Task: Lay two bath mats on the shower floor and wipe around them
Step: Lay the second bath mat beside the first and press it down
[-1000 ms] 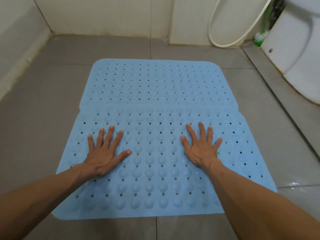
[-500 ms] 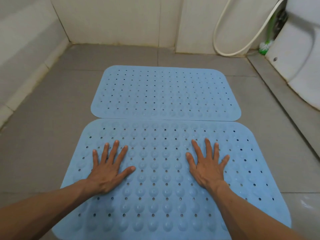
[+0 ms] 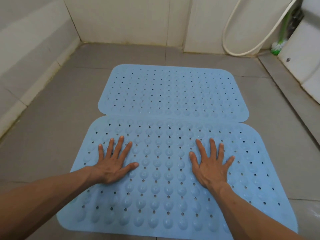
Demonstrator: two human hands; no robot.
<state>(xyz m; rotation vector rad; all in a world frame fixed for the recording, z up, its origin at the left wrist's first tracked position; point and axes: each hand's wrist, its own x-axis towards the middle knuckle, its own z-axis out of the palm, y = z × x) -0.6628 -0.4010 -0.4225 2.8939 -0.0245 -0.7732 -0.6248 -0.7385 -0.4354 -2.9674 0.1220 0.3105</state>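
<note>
Grey floor tiles [image 3: 43, 135] filled the shower area, and two light blue bath mats lay flat on them, one behind the other. The near mat [image 3: 164, 187] was the closer one, dotted with holes and rows of round bumps; its far edge met the near edge of the far mat [image 3: 173, 90], the two touching or slightly overlapping along that line, though which lay on top could not be told. The far mat sat nearer the back wall [image 3: 129, 19], with a strip of bare tile between them.

Both hands pressed down on the near mat. The left hand [image 3: 114, 163] lay palm down on its left half, fingers spread apart and flat, gripping nothing. The right hand [image 3: 211, 165] lay the same way on the right half, fingers splayed and empty. The hands were well apart, with several rows of bumps between them, and both bare forearms reached in from the bottom corners, covering parts of the mat's near edge.

Pale wall tiles ran along the left side and the back. A white hose [image 3: 242, 51] looped down the wall at the right and touched the floor near the corner. Beside it stood a green and white brush [image 3: 278, 47], partly hidden behind a white toilet [image 3: 304, 54] at the right edge, which stood on a raised strip of floor.
</note>
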